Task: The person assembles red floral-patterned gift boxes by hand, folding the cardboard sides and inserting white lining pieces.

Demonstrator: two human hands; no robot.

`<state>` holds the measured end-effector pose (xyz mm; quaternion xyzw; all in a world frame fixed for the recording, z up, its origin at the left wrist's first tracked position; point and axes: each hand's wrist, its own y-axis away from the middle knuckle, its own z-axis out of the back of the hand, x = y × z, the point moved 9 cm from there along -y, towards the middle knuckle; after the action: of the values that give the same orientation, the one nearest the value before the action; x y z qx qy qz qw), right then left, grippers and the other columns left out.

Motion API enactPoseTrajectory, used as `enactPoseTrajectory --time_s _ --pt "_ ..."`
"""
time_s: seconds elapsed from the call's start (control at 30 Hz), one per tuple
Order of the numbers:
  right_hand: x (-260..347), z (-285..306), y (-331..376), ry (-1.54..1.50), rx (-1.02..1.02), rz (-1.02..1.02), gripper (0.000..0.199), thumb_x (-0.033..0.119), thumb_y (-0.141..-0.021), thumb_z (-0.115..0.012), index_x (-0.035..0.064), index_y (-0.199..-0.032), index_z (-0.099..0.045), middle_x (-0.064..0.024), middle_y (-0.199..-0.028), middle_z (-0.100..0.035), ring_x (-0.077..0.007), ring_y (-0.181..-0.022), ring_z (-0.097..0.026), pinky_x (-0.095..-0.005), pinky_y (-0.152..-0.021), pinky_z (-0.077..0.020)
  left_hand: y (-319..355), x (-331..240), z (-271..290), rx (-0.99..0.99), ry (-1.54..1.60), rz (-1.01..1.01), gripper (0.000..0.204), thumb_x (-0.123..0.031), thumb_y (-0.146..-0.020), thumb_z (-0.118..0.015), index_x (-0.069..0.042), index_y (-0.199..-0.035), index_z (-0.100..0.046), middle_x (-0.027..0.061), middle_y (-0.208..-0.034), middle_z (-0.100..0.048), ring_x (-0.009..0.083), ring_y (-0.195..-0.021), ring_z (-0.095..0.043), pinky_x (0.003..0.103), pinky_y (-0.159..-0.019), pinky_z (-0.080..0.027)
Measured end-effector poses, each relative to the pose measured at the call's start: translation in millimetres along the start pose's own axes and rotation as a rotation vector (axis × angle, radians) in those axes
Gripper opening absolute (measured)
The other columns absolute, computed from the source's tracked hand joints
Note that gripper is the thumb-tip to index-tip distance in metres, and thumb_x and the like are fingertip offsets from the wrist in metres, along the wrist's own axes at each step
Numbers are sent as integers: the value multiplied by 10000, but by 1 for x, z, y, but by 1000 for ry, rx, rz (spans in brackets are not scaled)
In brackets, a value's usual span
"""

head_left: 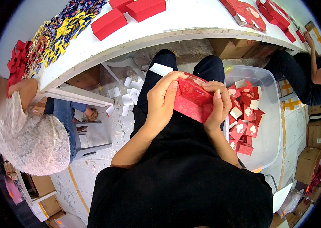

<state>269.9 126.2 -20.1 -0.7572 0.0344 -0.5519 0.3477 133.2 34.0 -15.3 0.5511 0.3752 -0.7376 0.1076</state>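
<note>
Above my lap, a small red patterned paper box point(193, 102) is held between my two hands. My left hand point(162, 102) grips its left edge, with the thumb pressed along that side and the fingers over the far rim. At the right edge my right hand point(218, 105) closes on the box, fingers bent toward its inside. A white card piece point(161, 69) shows just beyond my left hand, over my left thigh; whether it touches the box I cannot tell.
A see-through plastic bin point(268, 148) at my right holds several red boxes point(240, 129). White slips point(130, 97) lie on the floor at left. Ahead, a white table point(191, 19) bears red boxes point(109, 26) and wrapped bits point(73, 30). People sit at both sides.
</note>
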Motion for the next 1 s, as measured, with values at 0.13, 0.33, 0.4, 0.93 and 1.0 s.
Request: enactPoseTrajectory --time_s 0.13,0.33,0.4,0.93,1.0 --pt "-1 -3 0 25 121 91 83 42 -766 -539 -22 -819 -542 -130 -906 -571 -200 -868 -539 -310 -813 -401 -2 11 2 57 125 63 249 -165 -937 -414 -7 -991 -597 118 -1052 -580 209 -1002 -536 294 -888 -390" --pt "-10 -13 -1 -18 229 -20 208 -50 -692 -616 10 -844 -489 -124 -966 -550 -199 -891 -540 -311 -849 -397 -3 11 7 107 109 104 195 -116 -901 -459 -37 -994 -611 101 -1061 -563 201 -1021 -517 296 -905 -379" --pt "-8 -13 0 15 224 -7 216 -49 -694 -621 17 -842 -480 -125 -963 -550 -198 -899 -538 -314 -852 -397 -3 12 7 118 97 97 184 -104 -888 -477 -42 -997 -613 96 -1048 -566 199 -1008 -521 293 -895 -386" --pt "23 -39 8 89 522 220 152 122 -634 -619 47 -759 -579 -113 -903 -613 -279 -874 -551 -372 -810 -395 -1 2 15 -75 -75 99 379 -78 -646 -700 -57 -998 -562 104 -1082 -506 230 -1044 -460 328 -907 -352" --pt "10 -29 5 -152 504 62 135 109 -717 -577 3 -800 -573 -128 -877 -619 -259 -871 -567 -354 -814 -421 -3 -16 19 -118 -185 -37 437 -61 -630 -681 -59 -1042 -534 107 -1095 -505 255 -1052 -455 343 -917 -342"
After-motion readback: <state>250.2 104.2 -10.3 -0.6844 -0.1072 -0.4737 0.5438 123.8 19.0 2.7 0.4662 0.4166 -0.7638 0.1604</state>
